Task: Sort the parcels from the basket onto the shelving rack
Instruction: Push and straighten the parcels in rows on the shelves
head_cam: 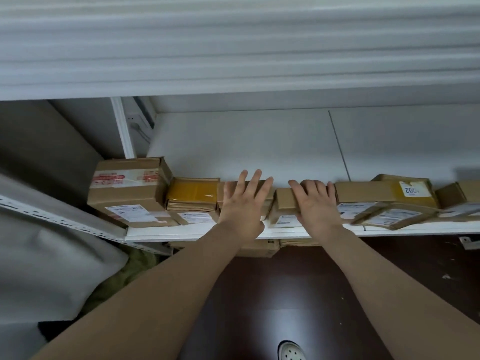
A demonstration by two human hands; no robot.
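A row of brown cardboard parcels stands along the front of a white shelf. My left hand lies flat with straight fingers on one small parcel in the middle of the row. Just to its right, my right hand rests on top of another small brown parcel, fingers bent over its far edge. At the left end sits a large box with red tape, then a parcel with yellow tape. No basket is in view.
More parcels lie to the right, one with a yellow patch and a white numbered label. The shelf above overhangs close overhead. Boxes sit on a lower shelf. Dark wood floor lies below, a grey cover at left.
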